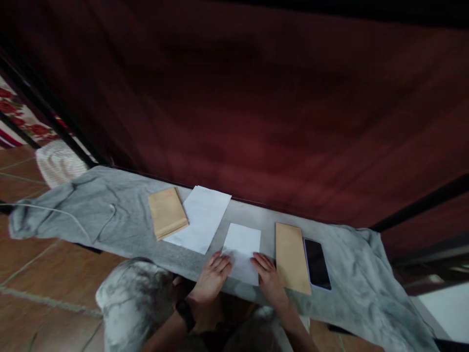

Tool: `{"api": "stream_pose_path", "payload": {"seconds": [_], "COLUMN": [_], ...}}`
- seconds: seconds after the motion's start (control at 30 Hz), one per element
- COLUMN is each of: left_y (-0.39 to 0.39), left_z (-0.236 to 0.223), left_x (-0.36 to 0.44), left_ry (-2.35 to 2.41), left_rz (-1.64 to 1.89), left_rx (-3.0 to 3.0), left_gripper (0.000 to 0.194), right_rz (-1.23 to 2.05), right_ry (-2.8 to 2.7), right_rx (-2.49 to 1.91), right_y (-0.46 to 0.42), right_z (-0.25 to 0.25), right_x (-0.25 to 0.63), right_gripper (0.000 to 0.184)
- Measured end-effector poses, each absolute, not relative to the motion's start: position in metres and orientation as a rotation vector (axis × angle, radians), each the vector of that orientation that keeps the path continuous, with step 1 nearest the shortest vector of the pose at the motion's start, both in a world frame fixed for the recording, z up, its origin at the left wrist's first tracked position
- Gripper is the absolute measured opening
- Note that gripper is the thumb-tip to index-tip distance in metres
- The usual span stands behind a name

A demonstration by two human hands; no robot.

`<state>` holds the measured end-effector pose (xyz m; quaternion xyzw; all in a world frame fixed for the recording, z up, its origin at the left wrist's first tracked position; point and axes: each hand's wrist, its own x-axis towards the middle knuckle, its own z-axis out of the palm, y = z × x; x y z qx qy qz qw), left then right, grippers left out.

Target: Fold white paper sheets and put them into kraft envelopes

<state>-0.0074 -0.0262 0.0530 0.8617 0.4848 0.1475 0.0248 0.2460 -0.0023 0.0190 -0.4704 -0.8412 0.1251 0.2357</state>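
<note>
A folded white sheet of paper [244, 239] lies in front of me on the grey cloth, with a faint crease or edge across its middle. My left hand [214, 274] rests on its lower left edge, fingers stretched out and close together. On the opposite edge, the fingers of my right hand [266, 274] lie extended on the paper. Just right of that hand is a brown envelope [292, 256]. Larger white paper [205, 215] lies to the upper left, partly under a stack of smaller brown envelopes [166, 211]. The thumbs are hard to make out.
A phone [317, 264] with a dark screen lies right of the long envelope. The grey cloth [120, 215] covers the narrow surface, with a white cable [78, 222] on its left. A dark red curtain [256, 122] hangs directly behind. Tiled floor [47, 274] shows at left.
</note>
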Motion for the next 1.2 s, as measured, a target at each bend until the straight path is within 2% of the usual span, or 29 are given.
{"api": "stream_pose_path", "payload": {"seconds": [0.13,0.3,0.4,0.57,0.77,0.9,1.1,1.2], "left_y": [-0.032,-0.018,0.007,0.056,0.089,0.066,-0.014,-0.032], "left_z": [0.052,0.067,0.061,0.036,0.029,0.027,0.042,0.049], "left_x": [-0.014,-0.002,0.026,0.066,0.046,0.008,-0.044,-0.055], "left_ry": [1.445,1.394,1.401,1.315,1.451,1.552,1.399,1.314], "left_rz": [0.391,0.505,0.501,0.446,0.421,0.472,0.540,0.511], "left_rx": [2.582,2.487,2.492,2.599,2.592,2.491,2.264,2.231], "left_gripper": [0.040,0.042,0.045,0.042,0.047,0.048,0.045,0.062], "right_rz": [0.313,0.338,0.367,0.367,0.375,0.401,0.469,0.534], "right_ry": [-2.375,-2.388,-2.391,-2.394,-2.400,-2.374,-2.332,-2.244], "right_rx": [-1.276,-1.272,-1.292,-1.310,-1.251,-1.291,-1.285,-1.265], "right_y": [-0.015,-0.028,-0.032,-0.032,-0.032,-0.033,-0.033,-0.031], "right_z": [0.014,0.015,0.013,0.012,0.019,0.021,0.018,0.016], "right_x": [0.247,0.238,0.233,0.233,0.237,0.236,0.236,0.238], "right_gripper": [0.081,0.092,0.090,0.071,0.079,0.078,0.081,0.073]}}
